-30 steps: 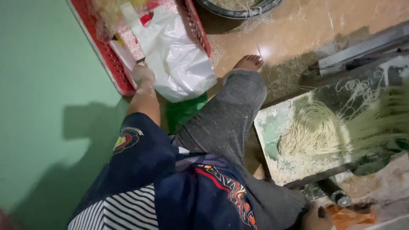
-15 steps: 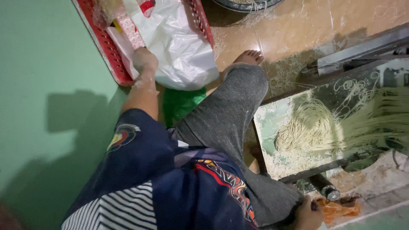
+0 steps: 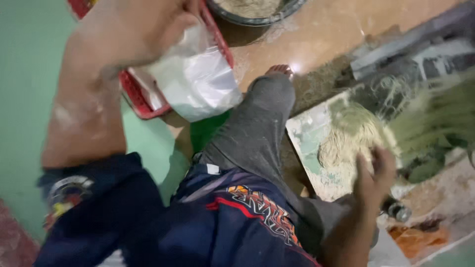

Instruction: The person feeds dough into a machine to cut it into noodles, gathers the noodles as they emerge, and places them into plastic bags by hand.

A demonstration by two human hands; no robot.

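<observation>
The right hand (image 3: 378,173) is laid half open on the noodles (image 3: 354,136), which are heaped on a board (image 3: 309,133). The left hand (image 3: 185,7) is raised by the bag (image 3: 198,79); its grip cannot be told.

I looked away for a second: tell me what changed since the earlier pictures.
The left hand lifted off the red basket with the white bag. The right hand came up to the noodles on the tray. Basket, tray and bowl stayed put.
</observation>
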